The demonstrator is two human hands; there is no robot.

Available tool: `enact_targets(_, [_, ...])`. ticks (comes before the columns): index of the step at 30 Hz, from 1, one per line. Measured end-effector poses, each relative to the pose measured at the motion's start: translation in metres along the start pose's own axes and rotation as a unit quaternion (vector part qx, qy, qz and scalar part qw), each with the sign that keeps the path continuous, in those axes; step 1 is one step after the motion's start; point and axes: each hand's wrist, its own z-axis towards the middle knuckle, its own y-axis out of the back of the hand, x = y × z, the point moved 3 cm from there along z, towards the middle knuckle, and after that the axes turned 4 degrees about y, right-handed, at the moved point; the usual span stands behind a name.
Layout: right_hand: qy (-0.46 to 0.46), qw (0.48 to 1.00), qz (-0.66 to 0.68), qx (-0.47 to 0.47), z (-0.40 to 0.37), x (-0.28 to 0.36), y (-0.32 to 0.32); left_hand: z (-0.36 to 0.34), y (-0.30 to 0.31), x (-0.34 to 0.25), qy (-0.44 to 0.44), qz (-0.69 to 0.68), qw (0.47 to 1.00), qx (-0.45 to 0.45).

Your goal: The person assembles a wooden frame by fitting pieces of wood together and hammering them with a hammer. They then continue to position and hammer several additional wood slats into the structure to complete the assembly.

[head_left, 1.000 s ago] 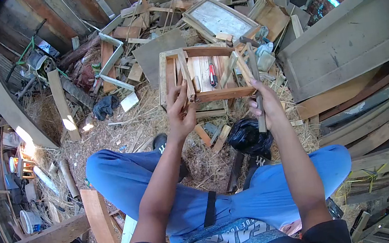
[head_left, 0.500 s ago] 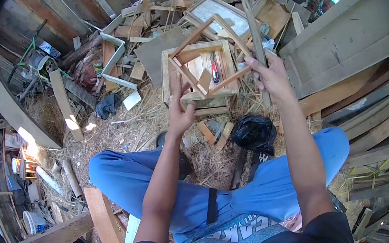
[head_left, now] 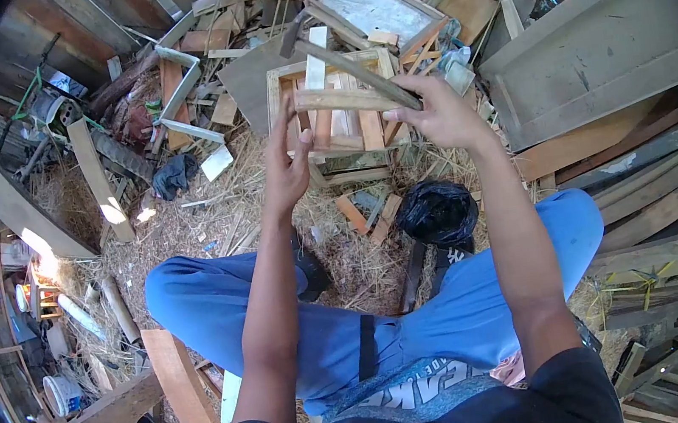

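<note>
- Right hand grips two: one hammer, one wooden frame!
- Left hand by the frame's left end, can't tell if gripping!
- One black bag nearer!

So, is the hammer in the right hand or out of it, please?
In it: the right hand grips the hammer by its handle.

a hammer with a dark metal head and a long grey-brown wooden handle slants over a pale brown four-sided wooden frame, head far and to the left, handle end in the right grip. the frame is held up tilted, its near bar running roughly crosswise; blur obscures its other sides.
</note>
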Motion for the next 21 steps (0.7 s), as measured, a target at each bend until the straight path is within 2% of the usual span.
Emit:
enact_targets(2, [0.009, 1.000, -0.013, 0.017, 0.001, 0.000, -0.003, -0.001, -0.007, 0.022, 0.047, -0.039, 0.996, 0.058])
enact_targets(3, [-0.006, 1.000, -0.005, 0.012, 0.000, 0.003, -0.003, -0.001, -0.008, 0.023, 0.049, -0.041, 0.996, 0.056])
enact_targets(5, [-0.022, 1.000, 0.001, 0.009, 0.001, 0.002, -0.006, -0.002, -0.012, 0.028, 0.141, -0.140, 0.977, 0.072])
enact_targets(7, [0.029, 0.998, 0.002, -0.050, 0.002, -0.005, -0.008, -0.002, -0.014, 0.027, 0.129, -0.152, 0.979, 0.051])
enact_targets(8, [0.028, 0.998, 0.002, -0.049, 0.002, -0.009, -0.009, -0.003, -0.014, 0.026, 0.117, -0.163, 0.979, 0.030])
enact_targets(10, [0.152, 0.976, -0.082, -0.135, 0.000, -0.003, -0.003, -0.006, -0.019, 0.024, 0.113, -0.180, 0.977, 0.006])
enact_targets(11, [0.153, 0.976, -0.083, -0.133, -0.002, -0.004, -0.002, -0.007, -0.019, 0.023, 0.108, -0.197, 0.974, -0.017])
enact_targets(13, [0.079, 0.984, -0.020, -0.158, -0.010, 0.002, 0.004, -0.010, -0.022, 0.031, 0.115, -0.204, 0.972, -0.023])
enact_targets(14, [0.079, 0.984, -0.022, -0.157, -0.017, 0.007, 0.006, -0.010, -0.022, 0.035, 0.121, -0.209, 0.970, -0.026])
enact_targets(16, [-0.046, 0.981, 0.074, -0.175, -0.034, 0.010, 0.009, -0.010, -0.021, 0.032, 0.141, -0.216, 0.965, -0.038])
enact_targets(17, [-0.047, 0.981, 0.071, -0.173, -0.043, 0.010, 0.009, -0.010, -0.020, 0.031, 0.162, -0.221, 0.961, -0.048])
enact_targets(20, [-0.036, 0.977, 0.054, -0.204, -0.083, 0.005, 0.004, -0.013, -0.020, 0.027, 0.148, -0.210, 0.965, -0.049])
enact_targets(21, [-0.092, 0.977, 0.030, -0.191, -0.102, 0.002, -0.002, -0.014, -0.021, 0.024, 0.138, -0.194, 0.970, -0.054])
